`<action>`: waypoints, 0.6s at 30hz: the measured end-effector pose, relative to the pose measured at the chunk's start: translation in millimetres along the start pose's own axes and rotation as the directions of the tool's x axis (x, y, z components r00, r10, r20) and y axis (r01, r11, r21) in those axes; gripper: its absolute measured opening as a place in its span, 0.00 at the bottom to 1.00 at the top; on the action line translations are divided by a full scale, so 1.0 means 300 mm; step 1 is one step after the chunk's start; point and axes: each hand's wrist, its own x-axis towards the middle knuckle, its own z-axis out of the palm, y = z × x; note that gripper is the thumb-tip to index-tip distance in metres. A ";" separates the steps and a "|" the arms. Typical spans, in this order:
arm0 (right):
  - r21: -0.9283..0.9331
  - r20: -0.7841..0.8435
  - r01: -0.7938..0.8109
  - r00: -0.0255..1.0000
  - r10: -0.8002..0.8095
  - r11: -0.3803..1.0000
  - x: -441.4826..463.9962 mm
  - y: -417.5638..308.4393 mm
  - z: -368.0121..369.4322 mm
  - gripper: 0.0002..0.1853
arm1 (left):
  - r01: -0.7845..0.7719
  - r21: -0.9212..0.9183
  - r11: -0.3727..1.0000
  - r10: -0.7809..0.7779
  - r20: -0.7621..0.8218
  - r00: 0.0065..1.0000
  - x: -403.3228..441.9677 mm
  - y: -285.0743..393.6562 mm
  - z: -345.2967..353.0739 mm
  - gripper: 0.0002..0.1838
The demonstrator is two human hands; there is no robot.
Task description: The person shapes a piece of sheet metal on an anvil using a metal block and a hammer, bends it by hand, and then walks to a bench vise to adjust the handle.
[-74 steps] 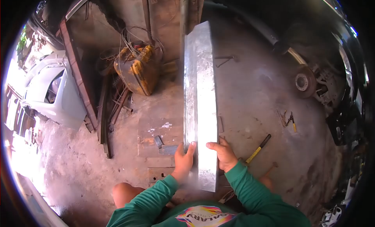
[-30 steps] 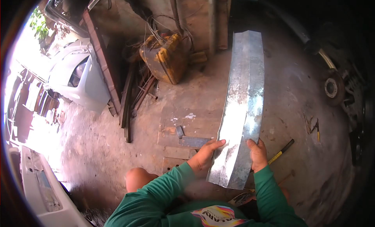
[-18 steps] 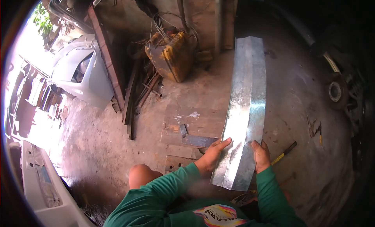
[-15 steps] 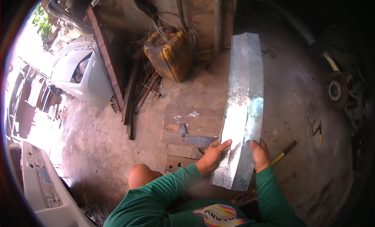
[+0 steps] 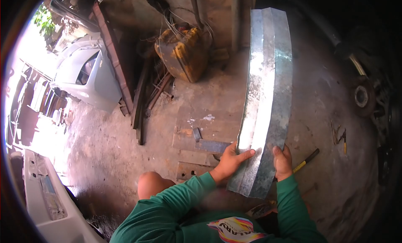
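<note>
A long bent strip of shiny sheet metal point(image 5: 266, 88) stretches away from my body, with fold lines running along its length. My left hand point(image 5: 232, 160) grips its left edge near the close end, thumb on top and fingers underneath. On the opposite edge, my right hand point(image 5: 283, 161) holds it the same way, its fingers partly hidden. Below the sheet, a wooden board point(image 5: 188, 121) lies on the floor, bearing a flat metal bar point(image 5: 211, 146) and a small metal block point(image 5: 197, 134). A yellow-and-black handled tool point(image 5: 306, 160) rests just right of my right hand.
A dirty yellow container point(image 5: 184, 54) stands ahead, trailing wires. Left of it lean metal beams point(image 5: 138, 105), beside a white car body panel point(image 5: 90, 75). Another pale panel point(image 5: 52, 205) sits at lower left. A round metal part point(image 5: 361, 95) and thin tools point(image 5: 339, 136) are at right.
The far end of the sheet metal has risen and shifted slightly right, and the sheet has tilted in my grip. Both hands still hold it near its close end.
</note>
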 end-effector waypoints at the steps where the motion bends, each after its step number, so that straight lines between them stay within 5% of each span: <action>1: -0.011 -0.042 -0.013 0.999 0.013 1.000 0.002 -0.007 0.011 0.31 | 0.004 -0.002 1.000 -0.004 0.002 1.000 -0.009 0.010 0.006 0.29; 2: -0.014 -0.046 -0.014 0.999 0.013 1.000 0.005 -0.020 0.013 0.31 | -0.005 0.028 1.000 0.005 -0.012 1.000 -0.017 0.021 0.009 0.29; 4: -0.212 -0.126 -0.333 0.942 0.312 0.919 0.008 -0.042 0.017 0.23 | -0.010 0.059 0.998 0.012 -0.022 1.000 -0.018 0.034 0.020 0.29; 9: -0.172 -0.314 -0.175 0.943 0.114 0.969 -0.002 0.022 0.083 0.24 | -0.096 0.300 0.949 0.133 -0.104 0.986 -0.013 -0.009 0.024 0.27; 18: -0.183 -0.319 -0.126 0.946 0.062 0.975 -0.005 0.001 0.037 0.27 | -0.192 0.091 0.977 0.199 -0.075 0.977 -0.051 -0.045 0.079 0.22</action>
